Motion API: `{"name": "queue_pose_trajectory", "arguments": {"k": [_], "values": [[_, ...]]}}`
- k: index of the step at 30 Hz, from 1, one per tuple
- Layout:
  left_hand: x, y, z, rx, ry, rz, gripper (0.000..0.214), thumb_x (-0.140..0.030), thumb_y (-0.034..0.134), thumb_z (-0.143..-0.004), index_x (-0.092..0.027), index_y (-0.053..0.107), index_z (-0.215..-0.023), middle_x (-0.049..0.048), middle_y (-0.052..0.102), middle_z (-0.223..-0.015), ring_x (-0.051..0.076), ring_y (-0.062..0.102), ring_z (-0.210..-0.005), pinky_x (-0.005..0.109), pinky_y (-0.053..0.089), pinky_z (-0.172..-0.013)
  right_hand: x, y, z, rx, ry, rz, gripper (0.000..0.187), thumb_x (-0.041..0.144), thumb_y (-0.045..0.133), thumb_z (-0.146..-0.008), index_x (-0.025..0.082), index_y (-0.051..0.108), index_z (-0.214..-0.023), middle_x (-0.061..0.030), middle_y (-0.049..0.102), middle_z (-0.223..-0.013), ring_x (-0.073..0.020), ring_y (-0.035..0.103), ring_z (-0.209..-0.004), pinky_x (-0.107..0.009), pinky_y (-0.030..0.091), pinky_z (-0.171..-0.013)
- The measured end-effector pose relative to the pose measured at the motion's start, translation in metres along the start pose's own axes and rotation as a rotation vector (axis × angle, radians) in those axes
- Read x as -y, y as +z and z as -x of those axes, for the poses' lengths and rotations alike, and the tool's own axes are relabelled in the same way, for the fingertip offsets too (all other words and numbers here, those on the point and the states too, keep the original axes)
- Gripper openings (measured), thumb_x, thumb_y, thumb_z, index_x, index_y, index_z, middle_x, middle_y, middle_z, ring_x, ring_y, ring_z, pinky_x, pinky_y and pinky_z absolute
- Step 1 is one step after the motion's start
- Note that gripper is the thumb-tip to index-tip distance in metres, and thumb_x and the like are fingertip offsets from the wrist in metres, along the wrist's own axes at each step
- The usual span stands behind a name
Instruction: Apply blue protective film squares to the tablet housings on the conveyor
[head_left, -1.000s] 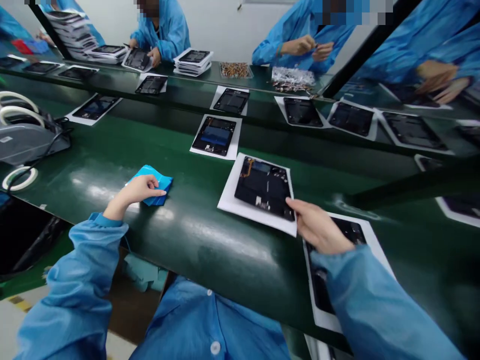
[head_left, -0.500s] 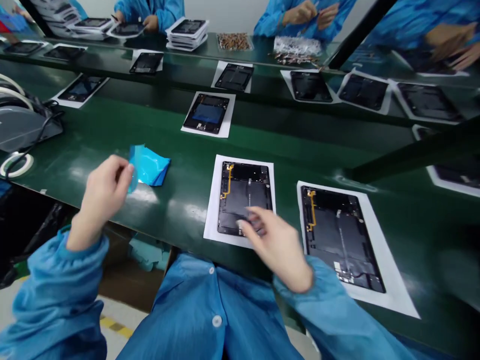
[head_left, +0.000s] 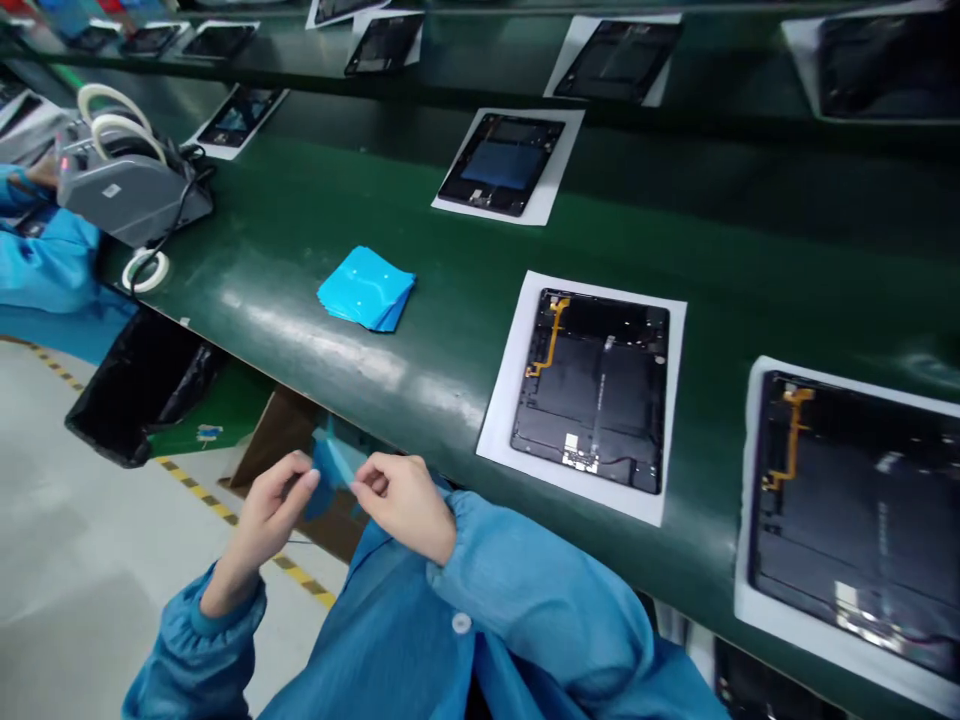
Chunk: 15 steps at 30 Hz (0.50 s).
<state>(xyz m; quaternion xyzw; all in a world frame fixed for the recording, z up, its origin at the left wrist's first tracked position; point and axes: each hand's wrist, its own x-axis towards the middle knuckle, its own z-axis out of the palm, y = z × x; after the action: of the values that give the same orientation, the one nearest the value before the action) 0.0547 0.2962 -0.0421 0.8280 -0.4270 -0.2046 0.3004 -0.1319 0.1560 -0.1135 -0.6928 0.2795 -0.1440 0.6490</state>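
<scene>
Past the front edge of the green bench, my left hand (head_left: 271,508) pinches one side of a thin blue film sheet (head_left: 324,488). The fingertips of my right hand (head_left: 409,505) are closed on its other side, where a paler layer shows. On the bench beyond lies a small stack of bright blue film sheets (head_left: 363,284). To its right, an opened tablet (head_left: 577,400) with an orange ribbon cable rests on white paper (head_left: 504,425). Another opened tablet (head_left: 855,520) lies farther right, partly cut off by the frame.
A grey tape dispenser (head_left: 139,195) and a roll of tape (head_left: 145,270) sit at the left. Another tablet (head_left: 501,165) lies farther back, with several more on the shelf. Below the edge are a black bag (head_left: 139,385) and a cardboard box (head_left: 266,440). A co-worker's sleeve (head_left: 45,262) shows at far left.
My left hand has carried the blue film from near the stack to below the bench edge. My right hand has left the tablet and now grips the film too. The view has turned left.
</scene>
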Motion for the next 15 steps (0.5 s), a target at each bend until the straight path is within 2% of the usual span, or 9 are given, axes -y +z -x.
{"name": "queue_pose_trajectory", "arguments": {"k": [2,4,6,8,11,15], "values": [[0.029,-0.015,0.013,-0.203,-0.068,-0.09,0.041,-0.061,0.064,-0.102,-0.025,0.064,-0.083,-0.0027,0.065,-0.069,0.019,0.061,-0.063,0.029,0.053,-0.061,-0.011,0.017,-0.005,-0.052,0.042,0.06,0.019,0.04,0.076,-0.094,0.027,0.072,-0.082,0.0044,0.076,-0.074,-0.0202,0.074,-0.07,-0.038,0.062,-0.074],[0.051,-0.032,0.027,-0.394,-0.127,-0.187,0.034,-0.053,0.065,-0.102,-0.025,0.061,-0.082,-0.0054,0.061,-0.063,0.019,0.057,-0.058,0.027,0.047,-0.057,-0.021,0.034,-0.018,-0.076,0.078,0.109,0.026,0.045,0.079,-0.101,0.023,0.071,-0.089,0.0016,0.075,-0.08,-0.0184,0.072,-0.075,-0.037,0.063,-0.08],[0.061,-0.043,0.041,-0.545,-0.157,-0.271,0.03,-0.042,0.063,-0.103,-0.026,0.056,-0.079,-0.007,0.054,-0.058,0.019,0.052,-0.054,0.026,0.039,-0.052,-0.027,0.049,-0.035,-0.076,0.097,0.136,0.034,0.051,0.077,-0.107,0.019,0.073,-0.097,-0.0008,0.075,-0.087,-0.0165,0.071,-0.079,-0.036,0.064,-0.082],[0.059,-0.042,0.053,-0.628,-0.145,-0.327,0.026,-0.034,0.062,-0.103,-0.026,0.054,-0.079,-0.0075,0.052,-0.057,0.02,0.05,-0.051,0.026,0.034,-0.051,-0.026,0.059,-0.049,-0.065,0.085,0.138,0.039,0.056,0.076,-0.109,0.018,0.074,-0.1,-0.0022,0.076,-0.092,-0.016,0.071,-0.08,-0.035,0.064,-0.081],[0.04,-0.017,0.061,-0.616,-0.047,-0.345,0.019,-0.03,0.066,-0.102,-0.027,0.059,-0.084,-0.0068,0.059,-0.064,0.021,0.057,-0.054,0.029,0.042,-0.055,-0.01,0.062,-0.052,-0.01,-0.014,0.09,0.044,0.066,0.082,-0.1,0.023,0.076,-0.095,0.001,0.08,-0.091,-0.0162,0.074,-0.08,-0.032,0.062,-0.08],[-0.001,0.023,0.049,-0.46,0.193,-0.252,0.013,-0.026,0.066,-0.101,-0.029,0.06,-0.09,-0.005,0.064,-0.072,0.02,0.062,-0.06,0.031,0.05,-0.058,0.023,0.036,-0.021,0.072,-0.172,-0.017,0.04,0.073,0.088,-0.088,0.034,0.084,-0.092,0.0099,0.084,-0.088,-0.0156,0.077,-0.073,-0.028,0.059,-0.073]]}}
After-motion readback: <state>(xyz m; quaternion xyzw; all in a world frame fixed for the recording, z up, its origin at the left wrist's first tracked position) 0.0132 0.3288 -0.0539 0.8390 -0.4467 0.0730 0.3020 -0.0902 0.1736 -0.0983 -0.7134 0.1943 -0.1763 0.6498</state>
